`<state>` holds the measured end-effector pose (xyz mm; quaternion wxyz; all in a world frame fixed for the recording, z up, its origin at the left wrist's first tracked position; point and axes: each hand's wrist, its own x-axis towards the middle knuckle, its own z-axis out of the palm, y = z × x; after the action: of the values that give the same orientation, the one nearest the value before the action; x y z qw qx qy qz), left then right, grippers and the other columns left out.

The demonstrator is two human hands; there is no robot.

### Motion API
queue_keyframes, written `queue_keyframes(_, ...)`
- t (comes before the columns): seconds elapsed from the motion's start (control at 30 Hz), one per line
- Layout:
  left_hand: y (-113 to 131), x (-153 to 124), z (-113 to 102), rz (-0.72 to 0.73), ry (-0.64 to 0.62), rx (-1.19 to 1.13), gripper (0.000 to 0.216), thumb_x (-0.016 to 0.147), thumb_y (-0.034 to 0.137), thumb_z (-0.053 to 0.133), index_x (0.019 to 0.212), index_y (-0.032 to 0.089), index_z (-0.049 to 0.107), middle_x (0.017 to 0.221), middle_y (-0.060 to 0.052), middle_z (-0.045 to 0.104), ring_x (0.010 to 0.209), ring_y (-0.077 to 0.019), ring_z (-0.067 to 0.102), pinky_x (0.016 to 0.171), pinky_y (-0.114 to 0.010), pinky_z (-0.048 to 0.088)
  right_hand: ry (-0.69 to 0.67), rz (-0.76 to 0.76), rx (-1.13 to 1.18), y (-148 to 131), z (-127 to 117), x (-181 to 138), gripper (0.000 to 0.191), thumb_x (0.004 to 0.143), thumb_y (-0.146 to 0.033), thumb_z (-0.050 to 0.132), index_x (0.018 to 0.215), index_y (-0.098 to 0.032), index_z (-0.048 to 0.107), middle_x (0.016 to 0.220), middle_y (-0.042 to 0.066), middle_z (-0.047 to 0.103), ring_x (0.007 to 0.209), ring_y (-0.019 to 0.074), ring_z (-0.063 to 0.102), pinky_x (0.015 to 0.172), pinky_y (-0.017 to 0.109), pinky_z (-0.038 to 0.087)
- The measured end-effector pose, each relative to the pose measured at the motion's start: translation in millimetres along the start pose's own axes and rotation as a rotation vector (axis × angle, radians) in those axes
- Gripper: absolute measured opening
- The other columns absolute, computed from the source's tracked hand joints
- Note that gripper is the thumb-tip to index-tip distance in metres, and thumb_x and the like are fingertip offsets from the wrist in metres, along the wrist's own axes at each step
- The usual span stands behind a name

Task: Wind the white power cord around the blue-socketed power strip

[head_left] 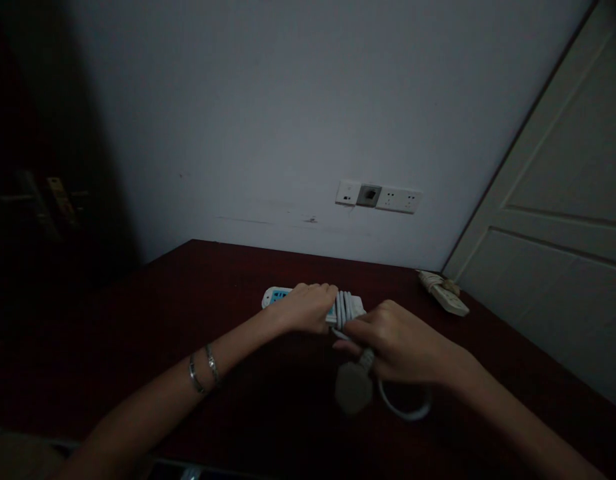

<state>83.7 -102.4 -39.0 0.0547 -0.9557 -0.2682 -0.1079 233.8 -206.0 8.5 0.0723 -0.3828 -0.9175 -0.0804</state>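
Note:
A white power strip [278, 295] with a blue face lies on the dark red table [138, 320]. Its white cable [344, 308] is wound in loops around the strip's right part. My left hand [308, 308] is closed over the strip, holding it down. Just to the right, my right hand [395, 343] is closed on the cable near its end. The round plug [353, 390] hangs below that hand, and a loose loop of cable [408, 410] curves under it. Two thin bracelets [204, 370] sit on my left wrist.
A second, beige power strip [445, 293] lies at the table's far right corner. A row of wall sockets [379, 197] sits on the white wall above the table. A white door [563, 220] stands at the right; a dark door with a handle [43, 200] at the left.

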Motion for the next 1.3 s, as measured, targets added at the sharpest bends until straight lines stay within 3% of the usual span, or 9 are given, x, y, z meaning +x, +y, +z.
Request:
queue_keyframes(0.1,9,-5,6,0.072,0.023,0.043,0.032,0.074,0.032,0.056,0.099,0.015,0.048,0.098,-0.011,0.062,0.089,-0.0273,0.06,0.069,-0.034,0.046,0.021,0.028,0.073,18,-5,2,0.016,0.081,-0.022,0.053,0.068,-0.015,0.059,0.057,0.002,0.057,0.049,0.009,0.045,0.049,0.024,0.024)
queue_keyframes(0.23,17,-7,12,0.139,0.027,0.051,0.036,0.071,0.03,0.059,0.101,0.014,0.048,0.097,-0.011,0.062,0.087,-0.0264,0.06,0.068,-0.034,0.045,0.034,0.093,0.241,49,0,2,0.015,0.07,-0.007,0.05,0.062,-0.014,0.061,0.056,0.0,0.057,0.052,0.0087,0.049,0.052,0.022,0.031)
queue_keyframes(0.43,15,-6,6,0.217,0.038,0.054,0.04,0.071,0.032,0.06,0.103,0.014,0.046,0.1,-0.011,0.061,0.092,-0.0258,0.059,0.073,-0.034,0.045,0.114,0.212,0.56,77,24,3,0.012,0.066,-0.012,0.052,0.063,-0.014,0.064,0.06,0.0,0.059,0.056,0.0105,0.052,0.055,0.022,0.037)
queue_keyframes(0.67,5,-3,2,0.204,0.105,0.104,0.043,0.069,0.035,0.061,0.104,0.013,0.047,0.098,-0.01,0.061,0.088,-0.0251,0.059,0.069,-0.032,0.044,0.243,0.418,0.736,84,50,6,0.011,0.065,-0.018,0.056,0.071,-0.015,0.065,0.065,-0.001,0.059,0.06,0.0116,0.05,0.056,0.022,0.039)
queue_keyframes(0.9,-4,1,5,0.227,0.162,0.255,0.043,0.07,0.034,0.06,0.104,0.009,0.048,0.094,-0.01,0.06,0.086,-0.0243,0.056,0.068,-0.032,0.04,0.115,0.517,0.959,83,59,7,0.022,0.071,-0.024,0.055,0.091,-0.017,0.056,0.062,-0.004,0.054,0.042,0.0062,0.04,0.04,0.019,0.031)
queue_keyframes(1.1,-1,0,0,0.259,0.185,0.282,0.047,0.073,0.037,0.06,0.107,0.009,0.047,0.099,-0.011,0.059,0.091,-0.0234,0.054,0.073,-0.032,0.037,0.232,0.476,0.961,76,46,7,0.02,0.064,-0.026,0.066,0.08,-0.014,0.063,0.072,0.001,0.063,0.064,0.0125,0.055,0.059,0.025,0.043)
queue_keyframes(1.3,-1,0,1,0.297,0.19,0.307,0.063,0.074,0.041,0.06,0.122,0.006,0.039,0.11,-0.013,0.057,0.097,-0.024,0.051,0.079,-0.032,0.035,0.227,0.464,0.944,74,39,3,0.018,0.063,-0.028,0.066,0.074,-0.013,0.066,0.069,0.002,0.063,0.065,0.014,0.056,0.062,0.027,0.043)
